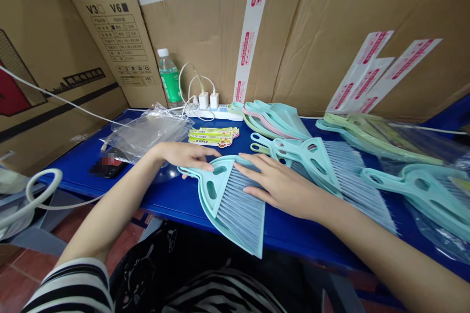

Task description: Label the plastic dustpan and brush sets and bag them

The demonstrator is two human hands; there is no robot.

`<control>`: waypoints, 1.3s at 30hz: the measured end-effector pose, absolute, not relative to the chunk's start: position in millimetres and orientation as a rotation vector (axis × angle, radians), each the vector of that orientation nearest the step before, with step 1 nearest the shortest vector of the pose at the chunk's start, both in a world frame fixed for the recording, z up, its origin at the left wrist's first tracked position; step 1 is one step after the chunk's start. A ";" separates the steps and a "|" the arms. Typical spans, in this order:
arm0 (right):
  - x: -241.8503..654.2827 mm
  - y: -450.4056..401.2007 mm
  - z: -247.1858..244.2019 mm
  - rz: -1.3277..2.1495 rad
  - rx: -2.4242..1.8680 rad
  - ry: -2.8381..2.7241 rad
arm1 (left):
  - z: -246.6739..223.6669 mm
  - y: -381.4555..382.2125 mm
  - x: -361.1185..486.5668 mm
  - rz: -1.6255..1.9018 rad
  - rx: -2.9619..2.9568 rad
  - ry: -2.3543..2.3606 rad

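Note:
A small mint-green plastic hand broom [216,190] with grey bristles lies on the blue table [176,200] in front of me. My left hand [185,156] grips its slotted handle end, with the fingers on top and the thumb below. My right hand [282,186] lies flat on the bristles, fingers spread. Just to its right lies a second mint broom [312,161]. A stack of pastel dustpans or brooms [273,117] lies farther back.
Printed label strips [213,137] and a clear plastic bag [147,129] lie behind my left hand, near a dark phone [108,164]. A power strip [216,113] with chargers and a green-labelled water bottle [169,78] stand against cardboard boxes [220,34]. More bagged brooms [422,190] lie at right.

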State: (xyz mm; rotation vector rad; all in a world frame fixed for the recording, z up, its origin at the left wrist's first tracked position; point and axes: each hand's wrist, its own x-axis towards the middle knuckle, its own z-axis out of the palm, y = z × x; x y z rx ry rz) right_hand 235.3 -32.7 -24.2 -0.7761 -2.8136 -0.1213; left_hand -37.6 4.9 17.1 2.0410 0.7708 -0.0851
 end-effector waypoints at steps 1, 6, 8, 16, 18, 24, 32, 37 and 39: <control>235.2 -32.7 -24.2 -0.127 -0.781 -2.815 | 17.0 5.2 -38.2 -0.096 2.030 0.753; 235.5 -31.9 -25.4 -0.164 -0.783 -2.793 | 11.5 9.6 -36.2 0.067 2.082 0.651; 235.6 -31.7 -25.9 -0.161 -0.782 -2.788 | 8.8 11.2 -35.4 0.104 2.077 0.640; 235.8 -32.1 -26.8 -0.158 -0.790 -2.787 | 4.6 11.8 -36.3 0.101 2.088 0.654; 236.5 -31.6 -26.8 -0.144 -0.790 -2.777 | 4.6 11.5 -36.2 0.122 2.093 0.665; 237.8 -33.6 -19.3 -0.039 -0.809 -2.755 | 5.4 9.9 -33.5 0.108 2.122 0.661; 227.0 -49.9 -12.0 0.372 -0.637 -2.919 | 3.9 7.4 -27.5 0.069 2.163 0.683; 223.6 -51.1 -18.8 0.405 -0.678 -2.952 | 6.8 4.9 -25.1 0.015 2.145 0.731; 223.3 -50.8 -19.5 0.383 -0.696 -2.970 | 7.3 4.2 -24.3 0.034 2.139 0.738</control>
